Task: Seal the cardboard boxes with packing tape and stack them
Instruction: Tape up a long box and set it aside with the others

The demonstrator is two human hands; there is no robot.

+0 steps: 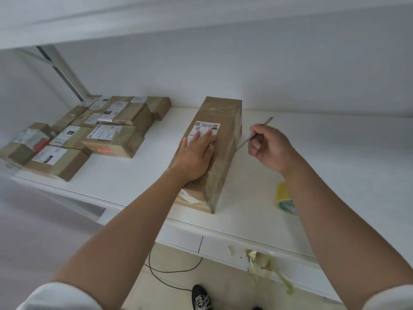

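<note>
On the white table [125, 189] | long box [225, 139] lies taped, long axis running away from the person | left hand [196, 155] flat on top, fingers straight | right hand [271, 148] just right of it, pinching thin metal tool [263, 126] | stacked boxes [107, 130] well left; left hand nearer.

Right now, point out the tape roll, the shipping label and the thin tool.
tape roll [283, 196], head view, yellow outer side.
shipping label [206, 128], head view, printed upper part.
thin tool [266, 122], head view, upper shaft.
</note>
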